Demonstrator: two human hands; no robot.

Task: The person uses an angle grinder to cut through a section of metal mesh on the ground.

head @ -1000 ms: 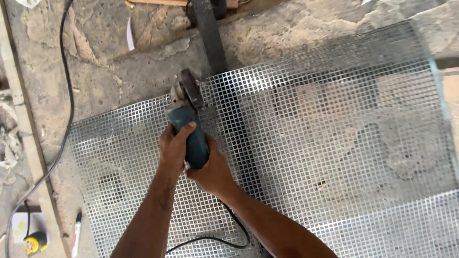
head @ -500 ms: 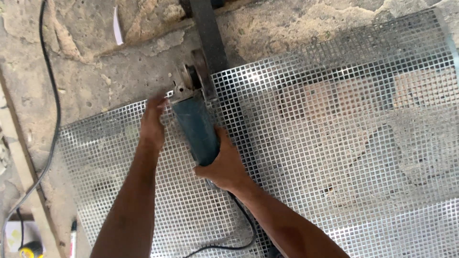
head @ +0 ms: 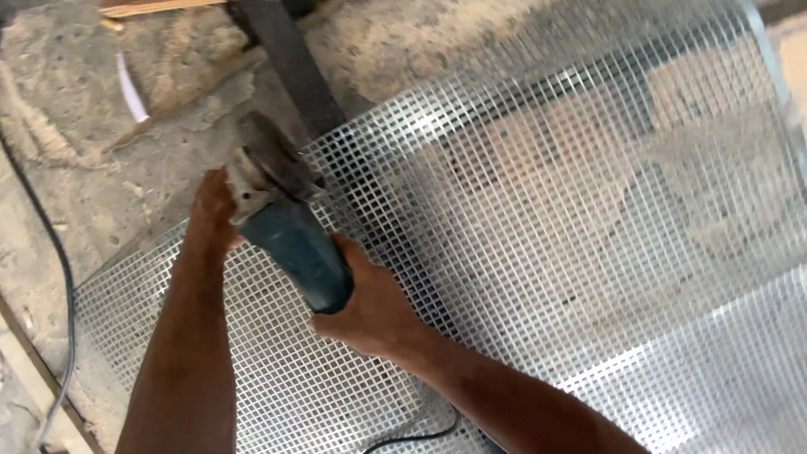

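Observation:
A teal angle grinder [head: 294, 244] with a grey metal head and dark disc [head: 269, 160] lies across the top edge of a silvery square-hole wire mesh sheet [head: 546, 219]. My right hand [head: 370, 303] grips the rear of the grinder body. My left hand [head: 212, 210] rests against the left side of the grinder's head, at the mesh's upper left edge. The disc sits where the mesh meets a dark flat bar [head: 290, 63].
The mesh lies on a rough, dusty concrete floor [head: 84, 126]. A black cable [head: 59, 277] runs down the left side. The grinder's cord [head: 412, 437] trails below my right arm. A wooden strip [head: 151, 8] lies at the top, a pale plank [head: 34, 378] at the lower left.
The view has closed in on the grinder. My left hand shifted from the grinder's body to the side of its head, and my right hand took the rear of the body.

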